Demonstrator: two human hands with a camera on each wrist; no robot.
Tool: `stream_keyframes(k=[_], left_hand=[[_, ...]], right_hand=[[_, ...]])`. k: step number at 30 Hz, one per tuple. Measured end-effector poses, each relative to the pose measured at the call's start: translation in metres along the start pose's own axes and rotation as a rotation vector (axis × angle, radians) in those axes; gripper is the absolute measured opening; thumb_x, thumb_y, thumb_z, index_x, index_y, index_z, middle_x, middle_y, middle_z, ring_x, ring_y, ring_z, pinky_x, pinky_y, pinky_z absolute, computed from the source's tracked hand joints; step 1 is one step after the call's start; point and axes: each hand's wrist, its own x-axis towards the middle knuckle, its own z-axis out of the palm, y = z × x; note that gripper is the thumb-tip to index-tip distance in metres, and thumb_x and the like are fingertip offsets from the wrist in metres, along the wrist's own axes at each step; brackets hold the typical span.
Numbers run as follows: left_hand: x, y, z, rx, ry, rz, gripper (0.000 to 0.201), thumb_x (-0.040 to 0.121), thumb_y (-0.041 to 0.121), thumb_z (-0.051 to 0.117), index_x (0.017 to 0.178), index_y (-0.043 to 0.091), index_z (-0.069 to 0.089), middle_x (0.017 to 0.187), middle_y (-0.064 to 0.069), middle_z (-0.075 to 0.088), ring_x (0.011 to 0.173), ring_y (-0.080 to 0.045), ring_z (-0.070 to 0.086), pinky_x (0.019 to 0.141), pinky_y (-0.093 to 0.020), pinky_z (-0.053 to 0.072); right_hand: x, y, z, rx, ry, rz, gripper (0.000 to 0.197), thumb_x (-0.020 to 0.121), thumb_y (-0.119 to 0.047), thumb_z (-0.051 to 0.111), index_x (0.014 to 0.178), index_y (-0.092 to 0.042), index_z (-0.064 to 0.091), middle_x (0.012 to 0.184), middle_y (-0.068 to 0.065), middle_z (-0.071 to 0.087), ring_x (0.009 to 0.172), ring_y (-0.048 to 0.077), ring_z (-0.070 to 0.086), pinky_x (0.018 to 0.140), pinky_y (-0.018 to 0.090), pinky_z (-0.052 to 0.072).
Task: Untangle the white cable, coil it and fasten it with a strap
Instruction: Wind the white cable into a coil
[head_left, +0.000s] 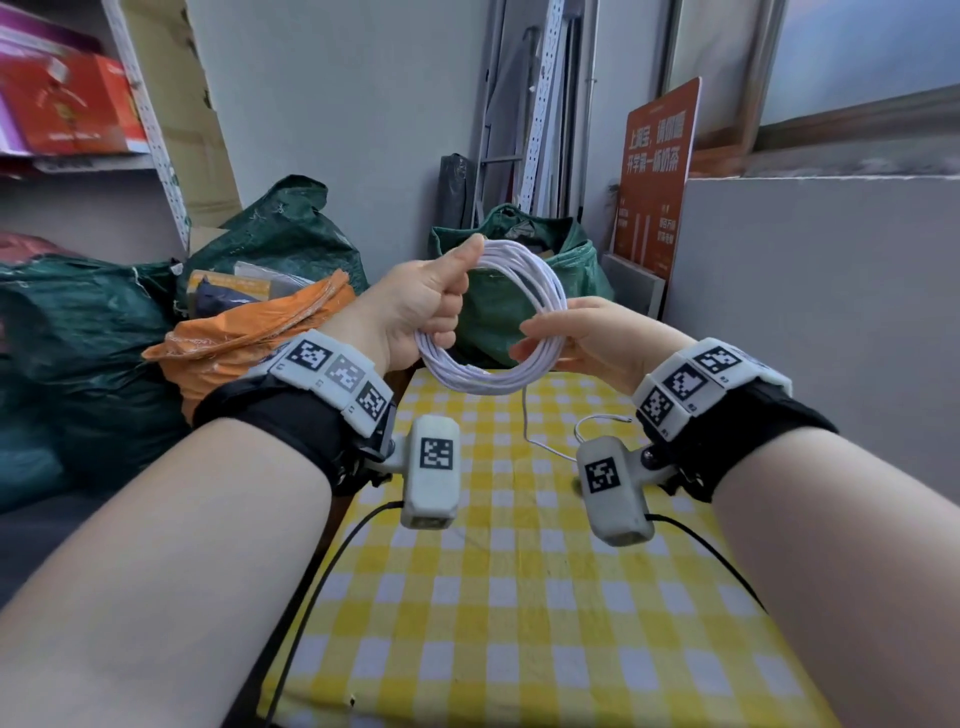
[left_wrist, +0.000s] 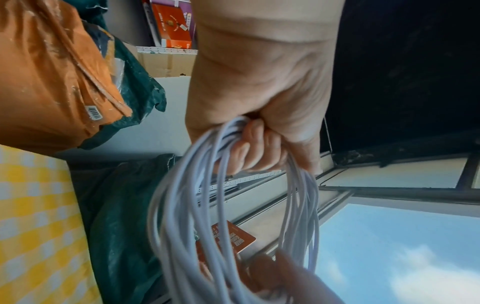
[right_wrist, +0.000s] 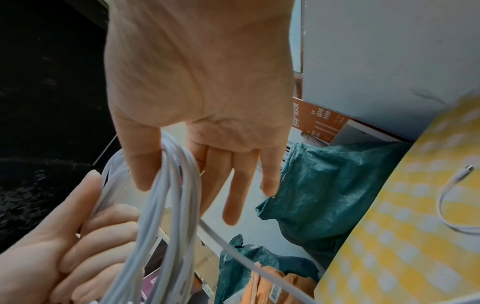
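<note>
My left hand (head_left: 426, 301) grips the left side of a round coil of white cable (head_left: 483, 379), held upright in the air above the far end of the table. The wrist view shows its fingers (left_wrist: 259, 148) curled round the bundled strands (left_wrist: 223, 133). My right hand (head_left: 571, 338) is at the coil's right side. There the strands (right_wrist: 166, 205) run through the crook between the thumb (right_wrist: 145, 164) and the straight, spread fingers. A loose tail (head_left: 525, 415) hangs from the coil to the tablecloth, and its plug end (head_left: 623, 418) (right_wrist: 467, 168) lies there.
The table wears a yellow-and-white checked cloth (head_left: 519, 597). Green sacks (head_left: 291, 234) and an orange bag (head_left: 249, 332) are piled to its left and behind it. A grey wall (head_left: 805, 312) runs along the right, with an orange sign (head_left: 654, 171) leaning at the back.
</note>
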Motion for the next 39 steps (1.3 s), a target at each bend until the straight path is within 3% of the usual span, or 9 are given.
stream_keyframes(k=[4,7,13,18,23,26,34,37,39], left_hand=[[0.0,-0.001,0.002,-0.114,0.042,0.017,0.05,0.088,0.052,0.054,0.055,0.024,0.028,0.038,0.01,0.019,0.033,-0.007,0.015,0.036,-0.019,0.019],[0.0,-0.006,0.001,-0.172,0.038,0.006,0.053,0.088,0.054,0.051,0.054,0.023,0.026,0.039,0.008,0.019,0.034,-0.008,0.017,0.04,-0.02,0.025],[-0.003,-0.017,0.001,-0.215,-0.077,-0.04,0.052,0.092,0.054,0.041,0.056,0.019,0.029,0.044,0.004,0.031,0.04,-0.011,0.035,0.058,-0.025,0.043],[-0.005,-0.023,-0.004,-0.207,-0.161,-0.109,0.053,0.093,0.05,0.04,0.053,0.016,0.039,0.048,0.0,0.043,0.046,-0.015,0.046,0.074,-0.032,0.046],[-0.01,-0.027,-0.008,-0.041,-0.147,-0.134,0.027,0.096,0.028,0.048,0.074,0.013,0.051,0.056,-0.001,0.055,0.053,-0.017,0.059,0.059,-0.028,0.054],[-0.011,-0.024,-0.008,0.106,-0.139,-0.056,0.014,0.092,0.015,0.056,0.079,0.013,0.054,0.061,-0.002,0.055,0.056,-0.017,0.06,0.06,-0.03,0.054],[-0.006,-0.026,0.002,0.254,-0.066,0.073,0.031,0.098,0.032,0.048,0.07,0.019,0.043,0.054,0.005,0.027,0.043,-0.008,0.025,0.047,-0.022,0.032],[-0.002,-0.033,0.003,0.274,0.029,0.086,0.032,0.098,0.033,0.048,0.07,0.019,0.043,0.058,0.002,0.034,0.046,-0.009,0.034,0.052,-0.026,0.037],[0.001,-0.037,0.003,0.466,0.157,0.141,0.024,0.093,0.038,0.055,0.083,0.017,0.05,0.077,-0.001,0.048,0.067,-0.013,0.049,0.068,-0.031,0.042]], right_hand=[[0.0,0.0,0.003,0.141,-0.024,-0.017,0.014,0.094,-0.021,0.056,0.088,-0.009,0.057,0.079,0.011,0.072,0.086,0.025,0.069,0.092,0.036,0.05],[-0.001,-0.003,0.004,0.264,-0.012,-0.076,0.02,0.096,-0.018,0.052,0.078,-0.009,0.054,0.065,0.007,0.061,0.077,0.03,0.066,0.081,0.037,0.055],[0.0,-0.005,0.007,0.42,0.032,-0.116,0.027,0.1,-0.016,0.044,0.074,-0.012,0.048,0.059,0.002,0.041,0.052,0.017,0.046,0.069,0.034,0.054],[0.0,-0.005,0.01,0.337,0.117,-0.102,0.027,0.1,-0.016,0.043,0.074,-0.016,0.044,0.054,-0.004,0.036,0.045,0.011,0.035,0.053,0.025,0.036],[-0.002,-0.007,0.01,0.162,0.127,-0.087,0.025,0.1,-0.014,0.043,0.075,-0.018,0.039,0.059,-0.002,0.028,0.043,0.009,0.026,0.047,0.022,0.029],[-0.004,-0.008,0.012,0.022,0.084,-0.073,0.027,0.099,-0.013,0.044,0.074,-0.019,0.036,0.06,-0.002,0.028,0.045,0.01,0.024,0.048,0.024,0.026],[-0.009,-0.012,0.021,-0.014,0.002,-0.055,0.021,0.098,-0.014,0.048,0.077,-0.014,0.045,0.059,0.0,0.04,0.046,0.011,0.037,0.048,0.022,0.035],[-0.013,-0.012,0.02,0.137,-0.037,-0.008,0.016,0.098,-0.014,0.048,0.083,-0.01,0.052,0.062,0.003,0.051,0.056,0.017,0.053,0.053,0.024,0.049],[-0.014,-0.011,0.022,0.21,-0.043,0.032,0.017,0.099,-0.014,0.045,0.086,-0.008,0.053,0.063,0.005,0.056,0.065,0.023,0.061,0.065,0.032,0.056]])
